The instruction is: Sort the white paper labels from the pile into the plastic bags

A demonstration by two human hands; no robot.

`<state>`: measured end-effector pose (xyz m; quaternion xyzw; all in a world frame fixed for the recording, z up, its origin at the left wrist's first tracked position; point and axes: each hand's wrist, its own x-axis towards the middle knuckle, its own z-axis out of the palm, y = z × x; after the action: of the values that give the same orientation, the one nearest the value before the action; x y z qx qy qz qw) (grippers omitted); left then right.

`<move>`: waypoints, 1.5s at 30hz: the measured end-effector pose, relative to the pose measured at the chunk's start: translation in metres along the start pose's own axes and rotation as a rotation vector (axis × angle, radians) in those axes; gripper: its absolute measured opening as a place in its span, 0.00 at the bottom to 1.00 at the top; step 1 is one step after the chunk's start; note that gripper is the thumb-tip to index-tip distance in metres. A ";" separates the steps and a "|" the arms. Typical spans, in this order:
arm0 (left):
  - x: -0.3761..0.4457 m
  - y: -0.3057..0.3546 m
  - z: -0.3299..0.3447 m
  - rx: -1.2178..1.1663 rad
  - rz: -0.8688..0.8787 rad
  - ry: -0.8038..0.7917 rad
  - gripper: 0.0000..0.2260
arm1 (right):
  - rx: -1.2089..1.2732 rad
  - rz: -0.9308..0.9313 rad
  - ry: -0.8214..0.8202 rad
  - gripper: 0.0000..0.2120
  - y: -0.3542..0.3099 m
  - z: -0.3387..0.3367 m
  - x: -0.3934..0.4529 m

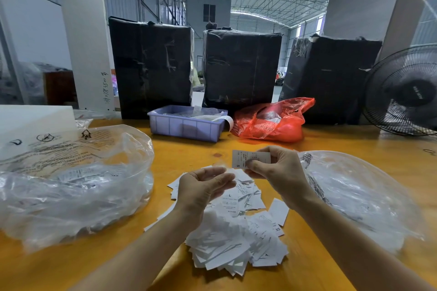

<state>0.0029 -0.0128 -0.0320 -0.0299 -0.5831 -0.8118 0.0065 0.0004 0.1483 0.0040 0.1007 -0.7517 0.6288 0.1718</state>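
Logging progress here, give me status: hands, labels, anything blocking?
Right hand pinches one label; left hand open above the pile. Clear bags open on both sides. Nothing blocking.

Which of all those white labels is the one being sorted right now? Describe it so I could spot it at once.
Start at the wooden table and find the pile of labels near its front edge. Just above the pile, the right hand pinches one label in the air. Unlike the rest, it is lifted clear of the pile and shows an S at its lower corner.
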 end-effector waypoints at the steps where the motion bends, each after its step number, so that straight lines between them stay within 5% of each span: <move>1: 0.000 0.000 0.000 -0.003 0.005 0.006 0.20 | -0.004 -0.013 0.005 0.05 0.000 0.000 0.000; 21: 0.003 -0.004 -0.002 -0.001 0.050 0.016 0.17 | -0.244 -0.161 -0.022 0.11 0.000 0.004 -0.005; 45: 0.005 -0.007 -0.003 -0.047 0.056 0.060 0.18 | -0.140 -0.142 0.004 0.07 -0.001 0.002 -0.002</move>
<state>-0.0027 -0.0131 -0.0387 -0.0220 -0.5624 -0.8253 0.0460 0.0025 0.1458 0.0034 0.1402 -0.7844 0.5613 0.2238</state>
